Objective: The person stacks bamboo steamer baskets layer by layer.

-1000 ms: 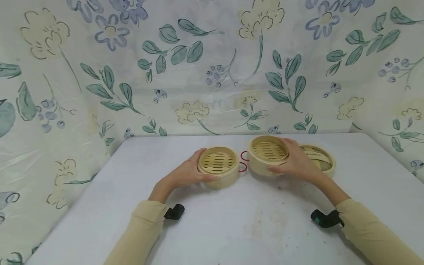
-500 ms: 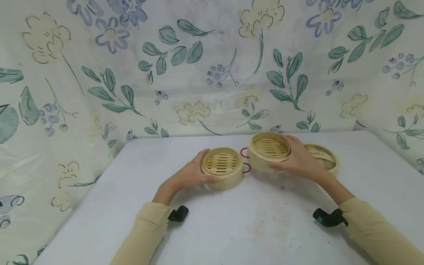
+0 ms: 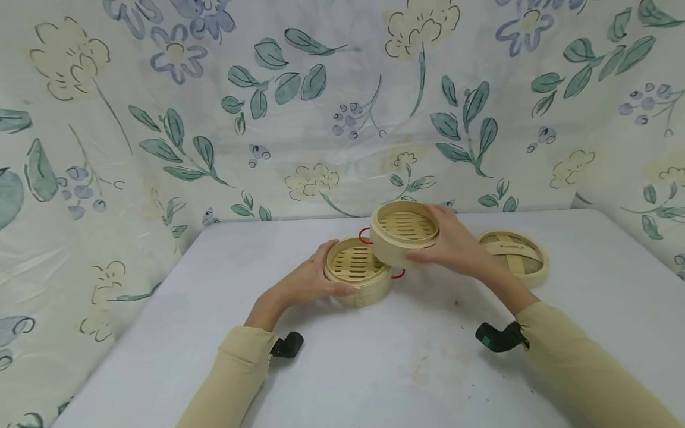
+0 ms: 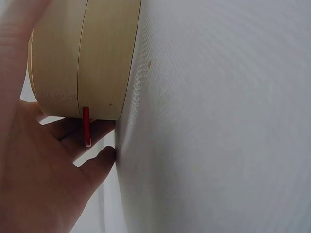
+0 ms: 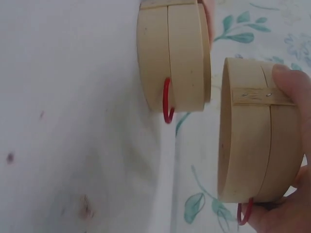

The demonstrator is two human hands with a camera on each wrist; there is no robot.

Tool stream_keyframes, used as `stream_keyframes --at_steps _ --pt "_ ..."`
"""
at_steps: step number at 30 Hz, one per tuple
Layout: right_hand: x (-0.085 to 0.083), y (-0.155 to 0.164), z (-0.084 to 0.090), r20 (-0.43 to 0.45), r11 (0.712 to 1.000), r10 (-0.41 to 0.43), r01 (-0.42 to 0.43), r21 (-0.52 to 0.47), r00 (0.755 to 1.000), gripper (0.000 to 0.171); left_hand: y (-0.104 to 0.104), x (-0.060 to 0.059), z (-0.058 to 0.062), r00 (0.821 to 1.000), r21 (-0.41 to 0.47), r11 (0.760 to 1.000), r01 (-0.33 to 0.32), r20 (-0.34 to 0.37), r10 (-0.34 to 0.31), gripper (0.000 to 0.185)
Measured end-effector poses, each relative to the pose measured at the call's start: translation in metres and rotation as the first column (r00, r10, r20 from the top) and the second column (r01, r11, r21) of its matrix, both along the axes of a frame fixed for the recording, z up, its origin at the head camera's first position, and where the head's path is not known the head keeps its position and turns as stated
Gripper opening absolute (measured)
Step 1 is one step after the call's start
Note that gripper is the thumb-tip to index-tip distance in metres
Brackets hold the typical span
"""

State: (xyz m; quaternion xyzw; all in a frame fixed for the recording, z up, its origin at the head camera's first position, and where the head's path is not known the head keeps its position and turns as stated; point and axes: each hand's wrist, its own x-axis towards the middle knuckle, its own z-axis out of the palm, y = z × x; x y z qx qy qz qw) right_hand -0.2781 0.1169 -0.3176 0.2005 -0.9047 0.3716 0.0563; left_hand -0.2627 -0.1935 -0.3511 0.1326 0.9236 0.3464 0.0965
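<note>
A bamboo steamer tier (image 3: 357, 270) with red wire handles stands on the white table (image 3: 374, 362); my left hand (image 3: 307, 279) grips its near-left side. The left wrist view shows this tier's wall (image 4: 82, 58) against my palm. My right hand (image 3: 455, 246) holds a second steamer tier (image 3: 404, 233) lifted off the table, tilted slightly, overlapping the back right rim of the first. In the right wrist view the lifted tier (image 5: 252, 131) hangs apart from the standing tier (image 5: 175, 56), my fingers curled round it.
A bamboo steamer lid (image 3: 515, 255) lies flat on the table to the right, behind my right forearm. A flowered cloth (image 3: 321, 107) hangs behind and at both sides. Small stains mark the table near its middle (image 3: 428, 356).
My right hand has lifted the second tier off the table and carried it left, from beside the lid to over the first tier's rim. The left hand has kept its hold.
</note>
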Motion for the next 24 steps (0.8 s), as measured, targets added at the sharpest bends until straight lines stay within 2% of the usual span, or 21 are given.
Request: stream_keyframes --at_steps 7,15,21,24 --pt "-0.002 -0.031 0.005 0.051 0.999 0.032 -0.032 -0.011 0.998 0.114 -0.002 0.001 0.001 1.0 0.024 1.0 0.005 0.0 -0.005 0.117" --pt "0.002 -0.059 0.002 0.034 0.997 0.071 -0.07 -0.014 0.997 0.108 -0.002 0.001 -0.001 1.0 0.085 0.996 0.006 0.027 -0.009 0.12" --pt "0.006 -0.069 0.001 0.026 0.996 0.083 -0.083 -0.012 0.996 0.111 0.0 0.001 0.0 0.999 0.093 0.996 -0.008 0.051 0.003 0.124" --pt "0.007 -0.073 0.002 0.016 0.997 0.083 -0.083 -0.009 0.996 0.111 0.0 0.001 0.001 0.999 0.105 0.994 0.003 0.04 -0.008 0.125"
